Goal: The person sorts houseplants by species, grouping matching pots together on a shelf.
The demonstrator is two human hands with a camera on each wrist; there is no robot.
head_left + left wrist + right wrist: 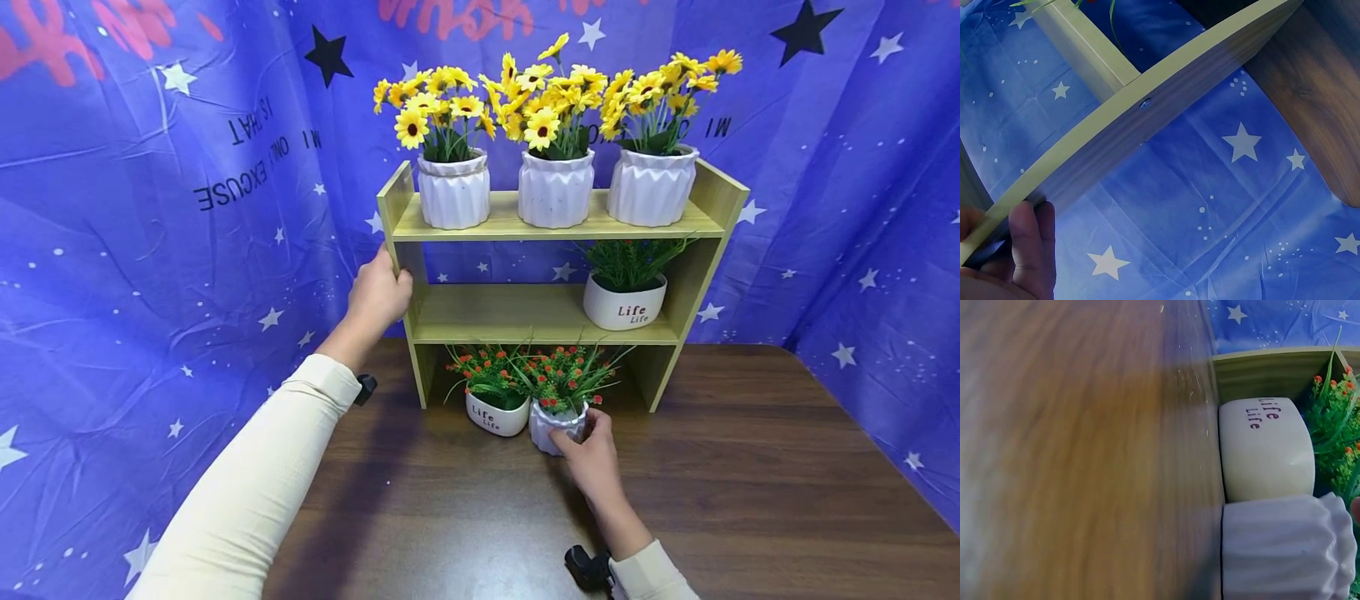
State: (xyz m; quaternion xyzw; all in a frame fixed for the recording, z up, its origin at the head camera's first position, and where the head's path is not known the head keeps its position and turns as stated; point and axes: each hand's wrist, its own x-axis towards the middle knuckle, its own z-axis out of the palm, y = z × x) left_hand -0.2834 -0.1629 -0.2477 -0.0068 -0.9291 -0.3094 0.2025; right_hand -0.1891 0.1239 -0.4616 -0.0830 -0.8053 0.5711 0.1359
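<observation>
A light wooden shelf [495, 312] stands on the table. My left hand [380, 290] holds the upper part of its left side panel [1147, 87], with fingers on the outer face in the left wrist view. Low at the front, my right hand [596, 462] grips a white pleated flowerpot [543, 427] by its right side, thumb in front. Red-flowered greenery [562, 375] grows from this pot. Close against its left side sits a white "Life" planter [498, 417], also with red flowers. In the right wrist view the pleated pot [1285, 547] stands beside the planter [1266, 450].
Three white pots [453, 196] of yellow flowers line the top board. Another "Life" planter [622, 304] with green grass sits at the right of the middle board. A blue starry cloth [225, 275] hangs behind and beside the dark wooden table [765, 467].
</observation>
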